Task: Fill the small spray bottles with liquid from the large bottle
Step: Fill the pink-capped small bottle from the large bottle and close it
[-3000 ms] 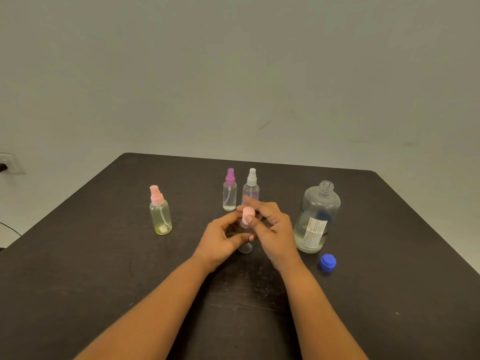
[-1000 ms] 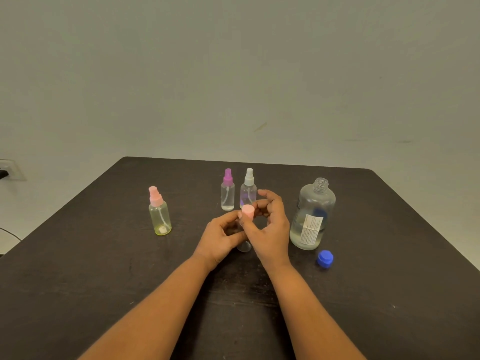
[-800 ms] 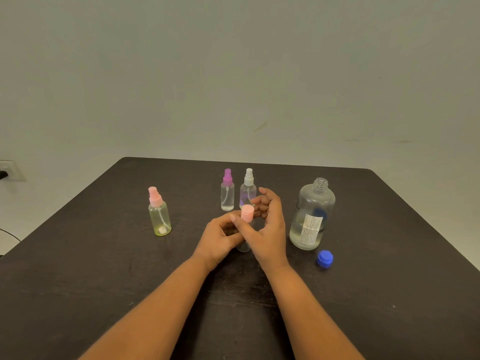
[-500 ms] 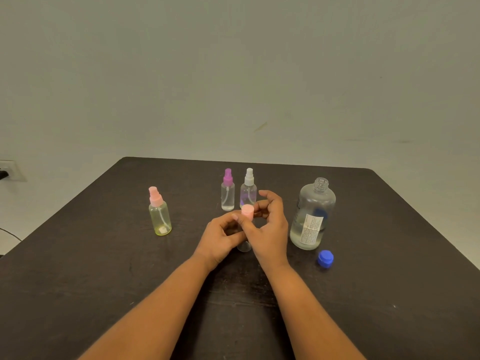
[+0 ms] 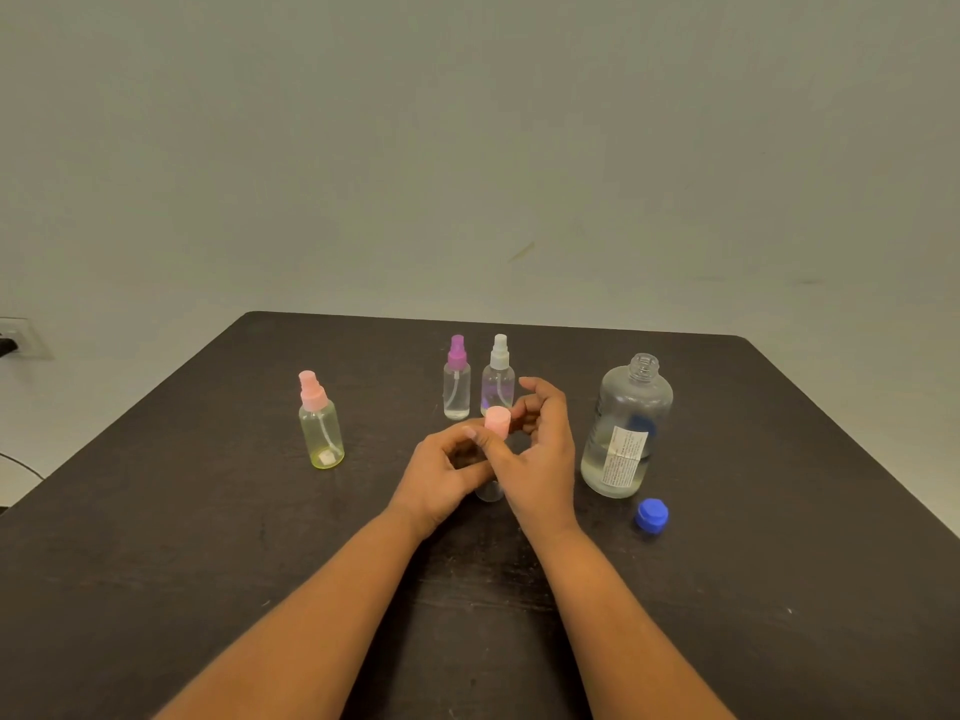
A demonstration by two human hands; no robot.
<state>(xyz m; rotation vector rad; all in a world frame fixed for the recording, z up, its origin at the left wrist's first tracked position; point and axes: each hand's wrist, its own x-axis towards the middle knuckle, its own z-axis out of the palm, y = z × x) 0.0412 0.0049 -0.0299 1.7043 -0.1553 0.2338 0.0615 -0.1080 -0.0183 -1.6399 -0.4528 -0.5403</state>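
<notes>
A small clear spray bottle point(image 5: 490, 492) stands mid-table, mostly hidden by my hands. My left hand point(image 5: 441, 478) grips its body. My right hand point(image 5: 540, 459) pinches its pink top point(image 5: 497, 421) between thumb and fingers. The large clear bottle point(image 5: 626, 431) stands uncapped to the right, liquid filling roughly its lower third. Its blue cap point(image 5: 652, 515) lies on the table in front of it. Behind my hands stand a purple-topped spray bottle point(image 5: 457, 381) and a white-topped one point(image 5: 497, 379). A yellowish bottle with a pink sprayer point(image 5: 319, 426) stands to the left.
The dark table point(image 5: 208, 537) ends at a far edge below a pale wall. A wall socket point(image 5: 13, 337) with a plug sits at far left, with a cable trailing down.
My right hand's fingers have kept shifting around the pink top while my left hand stays on the bottle. The other bottles and the blue cap have not moved.
</notes>
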